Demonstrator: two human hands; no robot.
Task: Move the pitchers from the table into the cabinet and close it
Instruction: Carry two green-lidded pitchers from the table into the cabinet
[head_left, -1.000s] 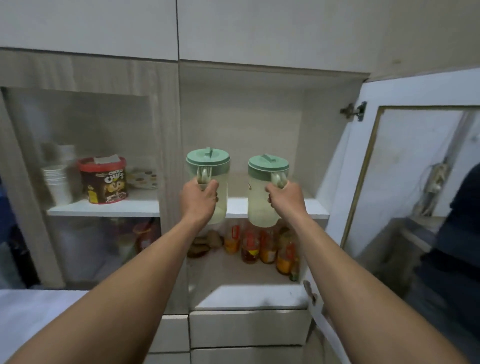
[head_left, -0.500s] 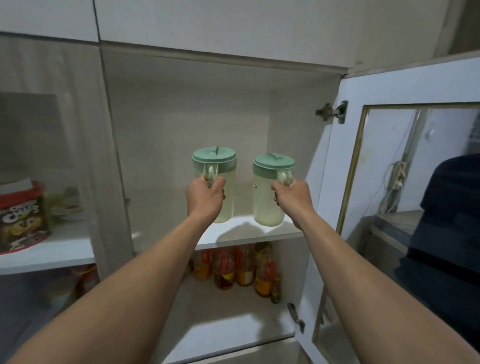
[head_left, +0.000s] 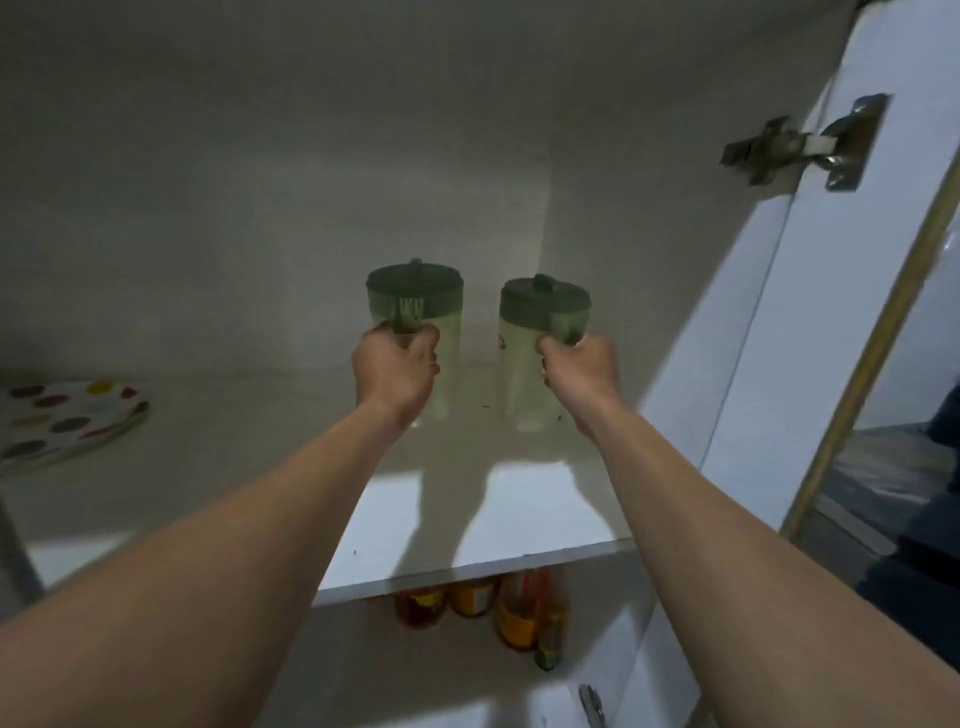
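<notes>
Reaching over the shelf (head_left: 519, 525), the left hand (head_left: 396, 375) keeps its grip clamped on the left pitcher (head_left: 415, 312)'s handle, the right hand (head_left: 581, 375) likewise on the right pitcher (head_left: 535, 332), both upright, deep inside the cabinet, door (head_left: 810, 322) open.

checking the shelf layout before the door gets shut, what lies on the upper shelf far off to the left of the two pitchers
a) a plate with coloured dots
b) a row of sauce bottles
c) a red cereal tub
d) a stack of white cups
a: a plate with coloured dots lies at the left end of the shelf where both pitchers are.
</notes>
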